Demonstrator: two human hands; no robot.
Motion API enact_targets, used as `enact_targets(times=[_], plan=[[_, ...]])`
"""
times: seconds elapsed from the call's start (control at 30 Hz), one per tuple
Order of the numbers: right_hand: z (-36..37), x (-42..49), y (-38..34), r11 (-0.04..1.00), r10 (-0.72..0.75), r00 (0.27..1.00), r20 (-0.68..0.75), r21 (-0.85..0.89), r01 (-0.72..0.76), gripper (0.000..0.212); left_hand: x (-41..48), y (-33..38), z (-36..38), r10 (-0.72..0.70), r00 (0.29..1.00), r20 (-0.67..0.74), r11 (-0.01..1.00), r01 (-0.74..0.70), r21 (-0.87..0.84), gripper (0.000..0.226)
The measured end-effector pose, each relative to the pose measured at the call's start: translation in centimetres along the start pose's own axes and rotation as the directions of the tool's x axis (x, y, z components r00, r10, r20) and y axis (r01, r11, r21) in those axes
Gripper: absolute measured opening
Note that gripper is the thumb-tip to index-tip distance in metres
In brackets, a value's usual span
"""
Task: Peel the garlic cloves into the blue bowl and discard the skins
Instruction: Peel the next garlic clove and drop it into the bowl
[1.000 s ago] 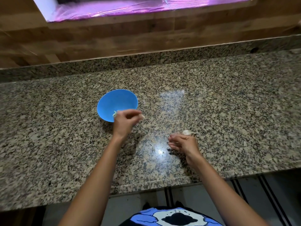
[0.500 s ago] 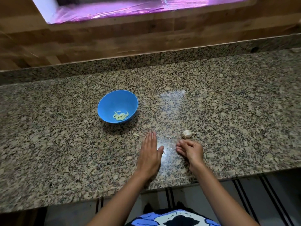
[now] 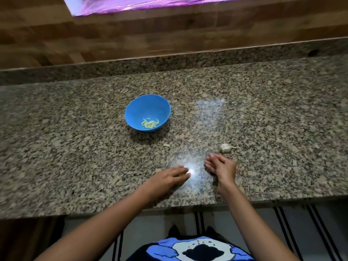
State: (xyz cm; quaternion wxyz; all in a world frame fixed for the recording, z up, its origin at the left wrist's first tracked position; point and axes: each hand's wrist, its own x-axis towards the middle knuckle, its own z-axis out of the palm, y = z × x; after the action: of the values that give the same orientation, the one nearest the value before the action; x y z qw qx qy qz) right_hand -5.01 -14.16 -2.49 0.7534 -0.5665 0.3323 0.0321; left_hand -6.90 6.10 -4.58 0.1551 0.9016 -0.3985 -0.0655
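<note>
1. Head view, left hand (image 3: 169,178): flat, palm down on the surface (image 3: 75,147), fingers straight and holding nothing. Half a second ago they pointed away; now they point right.
2. Right hand (image 3: 222,166): on its edge, loosely cupped toward the left hand, nothing visibly held. Its fingers were curled tighter before.
3. Garlic head (image 3: 227,147): just beyond the right hand, unmoved.
4. Pale garlic scrap (image 3: 166,145): lies between the hands and the bowl.
5. Blue bowl (image 3: 147,112): farther back and left, with peeled cloves (image 3: 150,123) inside, as before.
</note>
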Motion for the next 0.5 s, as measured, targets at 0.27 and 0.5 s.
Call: enact_targets(times=[0.27,0.5], plan=[[3.5,-2.2,2.3,0.996,0.083,0.985,0.152,-0.053,-0.075,0.007,-3.4,0.0,1.3,-0.007,0.948,-0.317,0.965,0.089,0.247,0.027],[7.2,-4.4,2.5,0.974,0.13,0.906,0.404,-0.222,-0.041,0.008,-3.9,2.1,-2.0,-0.967,0.167,0.193,-0.159,0.197,-0.967,0.014]])
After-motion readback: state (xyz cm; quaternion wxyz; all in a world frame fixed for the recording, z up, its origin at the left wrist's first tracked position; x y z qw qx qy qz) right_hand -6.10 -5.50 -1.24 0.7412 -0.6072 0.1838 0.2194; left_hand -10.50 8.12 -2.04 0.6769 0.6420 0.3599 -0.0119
